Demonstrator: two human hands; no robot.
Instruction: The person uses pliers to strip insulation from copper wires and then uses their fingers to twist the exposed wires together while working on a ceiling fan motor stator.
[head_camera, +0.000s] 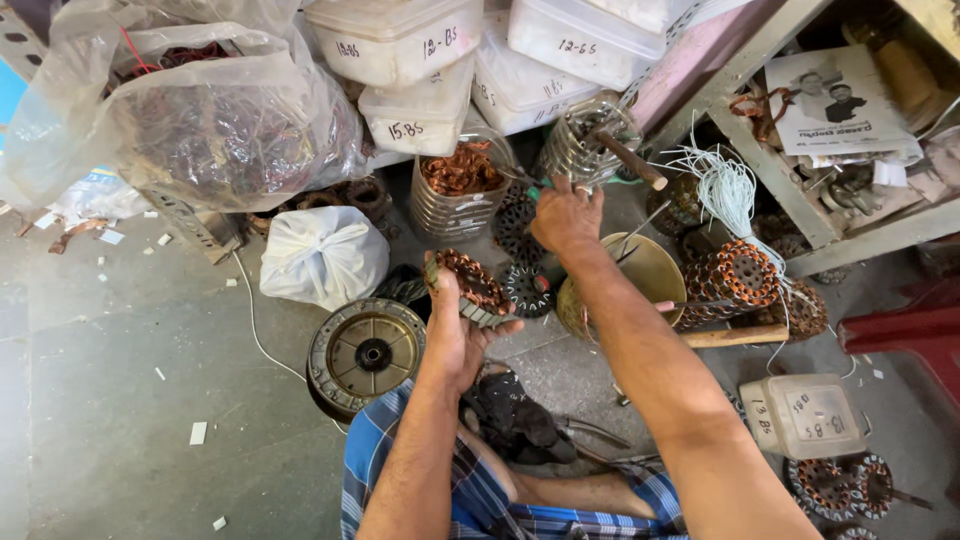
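A person sits on a grey floor, bare arms stretched forward over a blue checked cloth (480, 490). Nearest, the left hand (458, 325) cups a copper-wound motor stator (468, 284), fingers curled under its rim, the stator tilted above the palm. Just left of it lies a round metal motor cover (365, 352). Further out, the right hand (566, 216) closes around a green-handled tool (534, 192), beside a yellow bowl (655, 272). Beyond stand a stack of stator laminations (456, 196) topped with copper scrap, then white plastic boxes (420, 110) and a large clear bag (215, 115).
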